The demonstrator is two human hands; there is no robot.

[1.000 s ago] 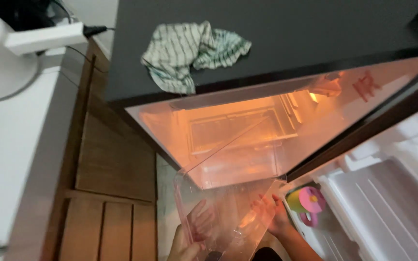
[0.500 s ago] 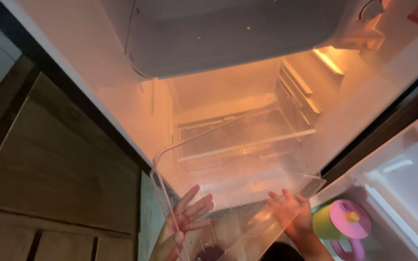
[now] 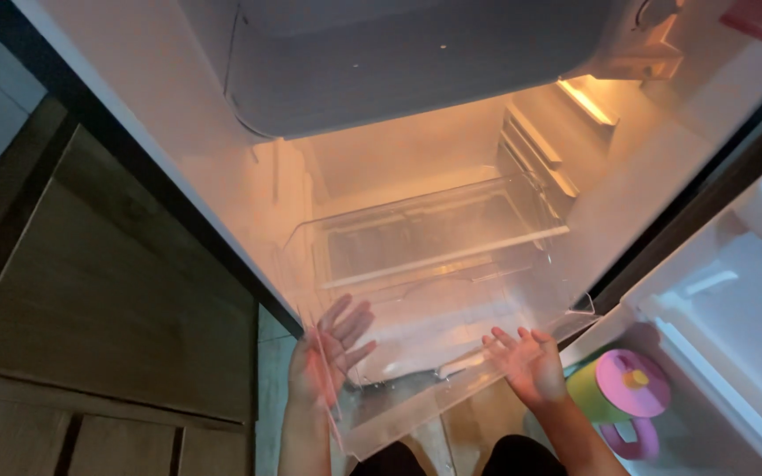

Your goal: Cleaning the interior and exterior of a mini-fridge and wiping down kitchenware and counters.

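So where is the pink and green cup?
In the head view, the pink and green cup sits low on the right, in the open fridge door, just right of the right hand on the clear drawer.

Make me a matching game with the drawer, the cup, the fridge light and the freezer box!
Things:
1. drawer
2. cup
3. light
4. freezer box

Descriptions:
A. glowing on the fridge's right wall
B. clear, between the left hand and right hand
C. grey, at the top of the fridge
D. green with a pink lid, low by the open door

Pairs: 1-B, 2-D, 3-A, 4-C
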